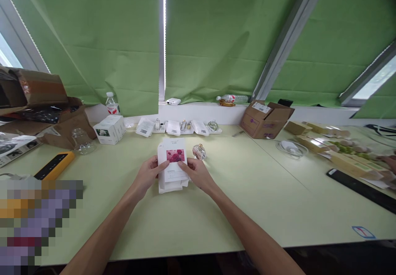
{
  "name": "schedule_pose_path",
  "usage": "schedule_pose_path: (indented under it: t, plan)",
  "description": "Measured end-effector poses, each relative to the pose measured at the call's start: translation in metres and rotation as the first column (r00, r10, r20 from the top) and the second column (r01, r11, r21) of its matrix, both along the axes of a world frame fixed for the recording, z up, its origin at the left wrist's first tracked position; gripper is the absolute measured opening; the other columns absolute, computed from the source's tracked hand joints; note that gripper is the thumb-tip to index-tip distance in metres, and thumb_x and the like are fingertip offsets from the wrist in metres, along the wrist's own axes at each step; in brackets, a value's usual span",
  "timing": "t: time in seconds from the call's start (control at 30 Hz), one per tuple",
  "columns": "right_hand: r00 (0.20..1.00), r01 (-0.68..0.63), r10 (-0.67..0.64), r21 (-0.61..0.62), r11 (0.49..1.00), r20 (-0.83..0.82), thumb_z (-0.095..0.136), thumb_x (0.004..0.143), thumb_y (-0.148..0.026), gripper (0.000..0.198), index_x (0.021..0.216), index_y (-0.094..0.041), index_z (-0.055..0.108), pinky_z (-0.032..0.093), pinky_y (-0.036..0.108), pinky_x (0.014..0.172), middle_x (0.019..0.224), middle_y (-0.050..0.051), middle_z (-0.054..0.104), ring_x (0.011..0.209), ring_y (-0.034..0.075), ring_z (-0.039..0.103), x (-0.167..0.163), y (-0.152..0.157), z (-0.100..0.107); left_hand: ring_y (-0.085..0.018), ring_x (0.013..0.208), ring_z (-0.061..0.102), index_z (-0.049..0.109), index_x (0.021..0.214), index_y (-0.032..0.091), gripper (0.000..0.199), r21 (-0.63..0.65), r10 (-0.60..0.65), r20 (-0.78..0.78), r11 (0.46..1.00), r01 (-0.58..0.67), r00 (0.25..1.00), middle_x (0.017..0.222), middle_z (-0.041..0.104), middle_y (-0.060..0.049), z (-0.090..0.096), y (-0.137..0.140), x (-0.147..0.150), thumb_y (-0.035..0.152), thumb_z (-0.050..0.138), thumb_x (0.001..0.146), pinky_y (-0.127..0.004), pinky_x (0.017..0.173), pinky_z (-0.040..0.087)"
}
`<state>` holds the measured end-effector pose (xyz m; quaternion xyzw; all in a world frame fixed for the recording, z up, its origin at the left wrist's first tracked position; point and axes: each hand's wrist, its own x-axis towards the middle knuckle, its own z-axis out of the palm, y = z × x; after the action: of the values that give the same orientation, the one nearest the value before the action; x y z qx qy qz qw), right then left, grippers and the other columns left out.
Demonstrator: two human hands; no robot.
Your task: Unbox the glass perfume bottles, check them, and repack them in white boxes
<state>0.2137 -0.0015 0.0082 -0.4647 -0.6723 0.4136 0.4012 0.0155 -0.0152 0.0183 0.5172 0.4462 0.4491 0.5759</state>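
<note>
A pale green table (185, 225) spans the view. At its far edge, right of center, sits an opened brown cardboard box (262, 120). Well in from the near edge, a white carton (173, 165) picturing red flowers is grasped at its sides by the left hand (148, 172) and right hand (194, 171), thumbs in front. Just beyond the right hand is a shiny glass object (199, 151).

Rose-printed carton (173, 172): thin paperboard, smooth, matt. Round clear vessel (199, 152): glossy, glass or plastic, too small to tell. Tabletop (247, 172): smooth, hard-looking, faint satin sheen. Open shipping box (262, 122): matt cardboard. Window blinds (213, 40): matt cloth, lightly creased. Upright water bottle (112, 104): clear plastic, shiny. Power strip (58, 163): smooth plastic.
</note>
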Motion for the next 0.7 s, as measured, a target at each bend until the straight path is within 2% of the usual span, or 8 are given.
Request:
schedule_pose_path:
  t: [0.3, 0.53, 0.7]
  plan:
    - [1.000, -0.024, 0.024, -0.012, 1.000, 0.002, 0.051, 0.082, -0.058, 0.043, 0.072, -0.016, 0.056, 0.028, 0.025, 0.048, 0.063, 0.000, 0.046, 0.055, 0.013, 0.039, -0.0011, 0.0002, -0.0010, -0.028, 0.102, 0.061, 0.061, 0.112, 0.020, 0.044, 0.006, -0.012, 0.014, 1.000, 0.012, 1.000, 0.114, 0.066, -0.010, -0.0001, 0.0002, 0.0006, 0.050, 0.062, 0.080, -0.036, 0.078, 0.049]
    - [1.000, -0.012, 0.012, 0.016, 1.000, -0.021, 0.053, 0.083, -0.054, 0.039, 0.070, -0.017, 0.053, 0.027, 0.024, 0.048, 0.062, -0.002, 0.040, 0.056, 0.011, 0.036, -0.0010, 0.0008, -0.0023, -0.028, 0.102, 0.061, 0.061, 0.112, 0.020, 0.044, -0.003, -0.009, 0.009, 1.000, 0.009, 1.000, 0.114, 0.066, -0.010, 0.0006, -0.0006, 0.0008, 0.050, 0.062, 0.079, -0.036, 0.078, 0.049]
    - [1.000, -0.015, 0.015, 0.018, 1.000, 0.002, 0.053, 0.083, -0.054, 0.039, 0.070, -0.017, 0.053, 0.027, 0.024, 0.048, 0.062, -0.002, 0.041, 0.055, 0.011, 0.037, -0.0002, 0.0017, -0.0022, -0.027, 0.101, 0.061, 0.061, 0.116, 0.022, 0.046, -0.001, -0.004, -0.005, 1.000, 0.004, 1.000, 0.116, 0.065, -0.009, -0.0004, -0.0008, 0.0003, 0.053, 0.058, 0.081, -0.037, 0.080, 0.049]
